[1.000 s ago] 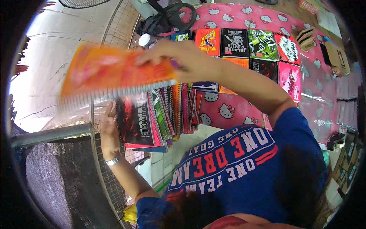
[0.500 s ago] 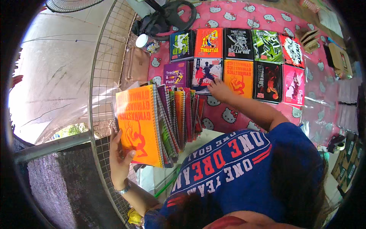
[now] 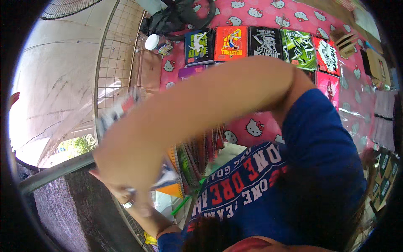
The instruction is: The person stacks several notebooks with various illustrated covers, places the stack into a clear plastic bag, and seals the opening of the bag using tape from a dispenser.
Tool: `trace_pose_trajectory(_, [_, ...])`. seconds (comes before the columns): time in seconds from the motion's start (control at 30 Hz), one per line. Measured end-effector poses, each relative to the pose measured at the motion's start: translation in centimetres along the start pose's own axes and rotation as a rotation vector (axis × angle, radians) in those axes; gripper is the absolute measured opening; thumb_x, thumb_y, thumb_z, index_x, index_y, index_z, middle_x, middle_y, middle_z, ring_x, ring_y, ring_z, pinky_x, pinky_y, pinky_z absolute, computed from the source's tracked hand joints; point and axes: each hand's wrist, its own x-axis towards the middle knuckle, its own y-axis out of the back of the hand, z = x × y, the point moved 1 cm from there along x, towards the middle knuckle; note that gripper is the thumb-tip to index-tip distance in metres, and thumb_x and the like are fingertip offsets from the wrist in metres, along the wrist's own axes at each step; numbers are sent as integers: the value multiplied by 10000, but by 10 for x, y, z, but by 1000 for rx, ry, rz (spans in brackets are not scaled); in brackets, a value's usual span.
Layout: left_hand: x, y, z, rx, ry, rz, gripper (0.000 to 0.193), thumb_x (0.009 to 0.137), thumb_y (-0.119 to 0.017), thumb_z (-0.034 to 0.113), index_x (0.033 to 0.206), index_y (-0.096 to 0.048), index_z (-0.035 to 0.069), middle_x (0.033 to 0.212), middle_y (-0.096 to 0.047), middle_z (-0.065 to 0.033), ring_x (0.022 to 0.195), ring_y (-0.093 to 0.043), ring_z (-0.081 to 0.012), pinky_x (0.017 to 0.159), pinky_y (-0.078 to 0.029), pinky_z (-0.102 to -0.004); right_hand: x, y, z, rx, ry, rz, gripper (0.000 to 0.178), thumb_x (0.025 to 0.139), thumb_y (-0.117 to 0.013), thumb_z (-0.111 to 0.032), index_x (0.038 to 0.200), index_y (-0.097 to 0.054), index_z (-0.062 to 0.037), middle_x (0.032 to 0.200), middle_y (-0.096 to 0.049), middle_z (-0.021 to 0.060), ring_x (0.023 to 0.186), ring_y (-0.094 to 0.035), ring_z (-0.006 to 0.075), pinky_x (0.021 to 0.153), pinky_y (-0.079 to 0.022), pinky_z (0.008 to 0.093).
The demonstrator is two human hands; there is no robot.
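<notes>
My right forearm crosses the picture to the left, and my right hand is smeared by motion over the stack. Under it is a notebook with a white, dark and red cover, blurred and tilted, showing on both sides of the arm. My left hand, mostly hidden behind the right, is at the lower left edge of a stack of upright spiral notebooks. An orange notebook's lower corner shows beneath the white cover. Left fingers are largely covered.
On the pink patterned cloth lie rows of notebooks, including an orange-red one and a green one; my arm hides much of the nearer row. A white-lidded jar stands by the wire mesh. Cardboard is at right.
My right hand has swung from the nearer notebook row leftward to the stack, bringing a white-covered notebook over the orange one. My left hand has become mostly hidden.
</notes>
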Motion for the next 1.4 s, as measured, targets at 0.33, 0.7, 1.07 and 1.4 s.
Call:
trace_pose_trajectory(0.33, [9,-44,-12,327,131,-65,845,743,-741,133,1420,-268,-49,1361,-452,-131,1186,-484,-200,1012,-368,-326,-302,-105,312,-691,-972,-759,378,752,-639,-172,1129,-620,-192,1092,-641,86,1153,-541,245,942,-369,631])
trace_pose_trajectory(0.7, [14,-27,-11,206,332,-47,691,737,-687,49,1353,-384,-38,1231,-563,-109,1069,-567,-186,935,-438,-313,-160,32,176,-665,-772,-168,386,739,-643,-108,1117,-566,-84,991,-606,180,907,-618,371,721,-517,455])
trace_pose_trajectory(1.07, [26,-27,-19,79,350,-180,695,947,-396,547,1353,-391,-17,1304,-519,-133,1154,-533,-217,973,-438,-360,-135,-63,-82,39,-1083,892,478,847,-674,-180,1219,-445,13,1072,-607,133,999,-585,190,896,-458,331])
trace_pose_trajectory(1.4, [11,-26,-25,86,472,-235,641,928,-450,520,1326,-415,19,1245,-557,-167,1039,-618,-258,861,-539,-412,-67,-132,-97,-384,-1456,595,878,724,-671,-255,1426,-206,-5,1288,-353,337,1246,-311,500,1057,-292,505])
